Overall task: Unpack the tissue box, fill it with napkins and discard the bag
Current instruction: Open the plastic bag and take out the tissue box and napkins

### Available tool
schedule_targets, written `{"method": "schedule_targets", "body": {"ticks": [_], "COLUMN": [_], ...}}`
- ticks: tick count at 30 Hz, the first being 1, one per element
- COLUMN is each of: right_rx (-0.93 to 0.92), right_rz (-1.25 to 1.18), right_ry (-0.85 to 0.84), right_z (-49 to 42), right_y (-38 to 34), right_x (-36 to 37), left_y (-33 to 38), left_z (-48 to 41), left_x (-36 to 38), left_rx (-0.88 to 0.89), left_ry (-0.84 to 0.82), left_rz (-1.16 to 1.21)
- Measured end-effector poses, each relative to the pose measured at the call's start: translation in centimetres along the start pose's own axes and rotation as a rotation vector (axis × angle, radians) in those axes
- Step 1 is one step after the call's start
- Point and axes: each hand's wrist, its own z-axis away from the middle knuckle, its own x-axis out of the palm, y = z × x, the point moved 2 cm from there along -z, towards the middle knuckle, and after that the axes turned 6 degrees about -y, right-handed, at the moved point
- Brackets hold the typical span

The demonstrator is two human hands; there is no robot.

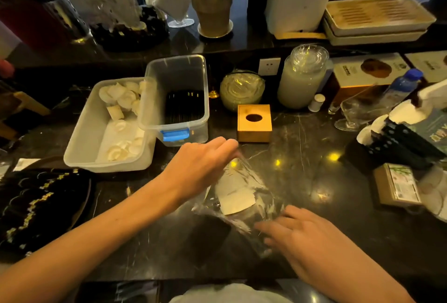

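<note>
A square wooden tissue box with an oval hole in its top stands bare on the dark marble counter, just beyond my hands. In front of it lies a crumpled clear plastic bag with a white label inside. My left hand pinches the bag's far end near the box. Fingers spread, my right hand presses flat on the near end of the bag. Folded white napkins lie in an open plastic tub at the left.
A clear bin with a blue latch and dark sticks stands beside the tub. Lidded jars, a glass, a water bottle, a black holder and a small packet crowd the right. A dark patterned plate sits at the left.
</note>
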Motion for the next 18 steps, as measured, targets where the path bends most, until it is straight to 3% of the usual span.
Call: {"method": "schedule_targets", "body": {"ticks": [3, 7, 10, 13, 15, 18], "right_rx": [0.1, 0.285, 0.373, 0.513, 0.51, 0.349], "right_rz": [-0.122, 0.092, 0.292, 0.28, 0.331, 0.332], "right_ry": [-0.037, -0.264, -0.326, -0.318, -0.286, -0.356], "right_z": [-2.3, -7.9, -10.3, -10.6, -11.4, -14.4], "right_y": [-1.1, -3.7, -3.3, -2.2, -2.3, -2.9], "right_x": [0.0, 0.2, 0.9, 1.8, 3.0, 5.8], "left_y": [1.2, 2.0, 1.7, 1.0, 0.8, 1.2], "left_z": [0.1, 0.0, 0.0, 0.2, 0.4, 0.4], "left_x": [0.5, 1.0, 1.0, 1.0, 1.1, 1.5], "left_rx": [-0.003, 0.014, 0.026, 0.025, 0.023, 0.05], "left_ry": [0.006, -0.03, -0.066, -0.078, -0.064, -0.052], "left_rz": [0.003, 0.035, 0.061, 0.064, 0.081, 0.102]}}
